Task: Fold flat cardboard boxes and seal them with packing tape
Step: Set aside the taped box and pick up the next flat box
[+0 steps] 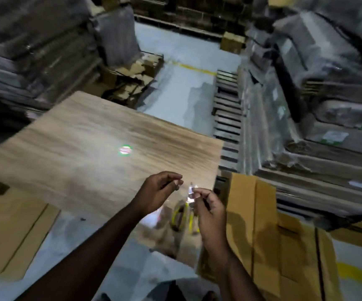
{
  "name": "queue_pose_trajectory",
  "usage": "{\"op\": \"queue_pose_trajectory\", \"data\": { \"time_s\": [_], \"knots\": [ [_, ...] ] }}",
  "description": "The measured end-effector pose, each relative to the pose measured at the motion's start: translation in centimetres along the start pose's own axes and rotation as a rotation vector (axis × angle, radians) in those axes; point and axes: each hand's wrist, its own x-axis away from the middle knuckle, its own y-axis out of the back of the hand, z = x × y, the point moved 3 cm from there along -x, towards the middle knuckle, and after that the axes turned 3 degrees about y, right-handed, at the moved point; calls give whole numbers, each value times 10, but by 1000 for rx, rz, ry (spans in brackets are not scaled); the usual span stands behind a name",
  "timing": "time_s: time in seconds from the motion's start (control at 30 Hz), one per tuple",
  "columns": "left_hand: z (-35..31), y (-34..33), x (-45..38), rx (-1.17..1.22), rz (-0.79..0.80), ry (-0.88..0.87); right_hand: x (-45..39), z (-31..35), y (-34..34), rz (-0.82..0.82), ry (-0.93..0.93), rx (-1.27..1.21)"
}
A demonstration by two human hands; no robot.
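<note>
While my right grip (206, 205) pinches a clear tape (190, 193) end, my left grip (159, 190) curls nearly closed just beside it; the blurred roll (181, 216) hangs below, over the desk (84, 135), flat boxes (269, 224) right.

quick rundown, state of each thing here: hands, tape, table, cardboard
left hand: raised over the table edge, fingertips pinched, what they grip is too blurred to tell
right hand: raised, pinching a shiny strip of clear tape
tape roll: blurred, below the hands, hanging or resting unclear
table: bare top, one bright light spot
flat cardboard: unfolded, lying right of the table
</note>
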Motion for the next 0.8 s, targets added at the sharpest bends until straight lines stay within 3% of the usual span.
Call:
{"op": "queue_pose_trajectory", "data": {
  "time_s": [0.23, 0.4, 0.57, 0.8],
  "knots": [
    [35, 228, 92, -43, -212, 138, 55, 13, -221, 192, -103, -55],
    [56, 348, 122, -115, -300, 207, 63, 15, -339, 279, -140, -68],
    [83, 450, 109, -226, -257, 234, 59, -1, -450, 313, -197, -80],
    [117, 611, 18, -382, -157, 263, 6, -21, -614, 263, -252, -74]
  ]
}}
